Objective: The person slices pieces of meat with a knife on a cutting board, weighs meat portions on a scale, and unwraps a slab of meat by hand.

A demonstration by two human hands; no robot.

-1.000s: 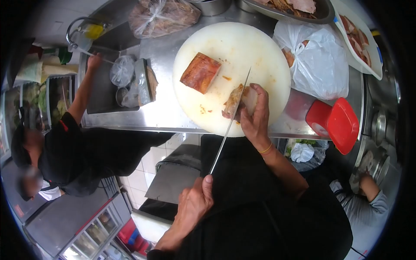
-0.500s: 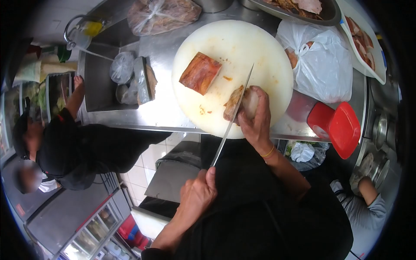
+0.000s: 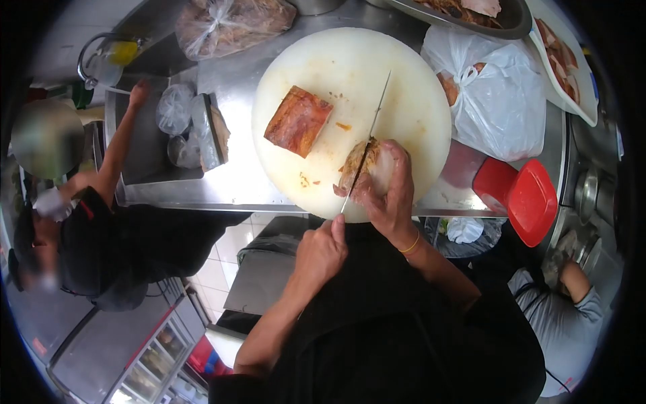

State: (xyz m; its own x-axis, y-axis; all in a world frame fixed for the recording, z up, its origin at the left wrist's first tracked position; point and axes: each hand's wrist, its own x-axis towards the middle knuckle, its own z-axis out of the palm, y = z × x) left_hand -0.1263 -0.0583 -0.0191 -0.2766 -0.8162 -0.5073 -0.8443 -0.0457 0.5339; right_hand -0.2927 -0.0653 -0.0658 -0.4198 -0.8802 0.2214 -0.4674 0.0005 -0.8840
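Note:
My left hand [image 3: 319, 252] is wrapped round the handle of a long knife [image 3: 379, 108], whose blade points away from me across the round white cutting board [image 3: 336, 60]. The blade stands in a piece of cooked meat [image 3: 351, 168] near the board's front edge. Curled fingers of my right hand [image 3: 390, 188] grip that meat on the blade's right side, with the thumb close to the blade. A larger reddish-brown block of cooked meat [image 3: 298, 121] lies apart on the board's left half. Small crumbs and scraps are scattered around it.
A tied white bag [image 3: 505, 94] and a red container [image 3: 531, 202] stand right of the board. A bag of meat [image 3: 232, 27] lies behind, near a metal bowl [image 3: 464, 20]. At left, a co-worker's arm [image 3: 121, 141] reaches over the sink [image 3: 145, 161]. Another person works at right.
My left hand has moved forward and slightly right, pushing the knife farther across the meat. The blade sits lower in it. At left, the co-worker's arm now reaches farther over the sink.

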